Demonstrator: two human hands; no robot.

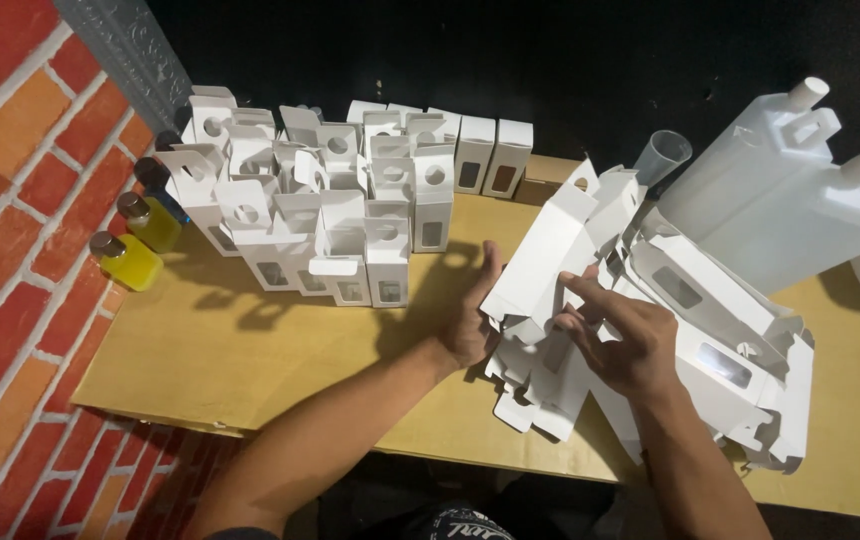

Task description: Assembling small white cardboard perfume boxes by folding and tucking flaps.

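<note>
Head view, looking down on a tan worktop [250, 350] set against a red brick wall [20, 200] on the left and a dark backdrop behind.

Near the middle, slightly right: a loose heap of flat white carton blanks [710, 350] with small window cut-outs, fanned out and leaning toward the right. Topmost among them, one flat carton blank [550, 265], tilted, long axis running from lower left up to upper right.

Left hand [470, 320] pressed against the left edge of that blank, palm turned toward it, fingers [490, 268] held straight and close together, thumb hidden behind the card. Right hand [622, 340] resting on top of the heap just right of the blank, fingers [585, 288] curled and lightly spread, tips touching the lower right edge of the blank; not clearly pinching, more a hold between two hands. Blank thus sandwiched between both hands, lying up and away from the wrists, both equally close.

Further left, well apart from the hands: a crowd of assembled white boxes [350, 200] standing upright in rows, hang tabs up. Beside the wall, small bottles of yellow liquid [130, 262] with metal caps. Far right, two large translucent jugs [790, 190] lying tilted, and a clear plastic cup [662, 152] just behind the heap.
</note>
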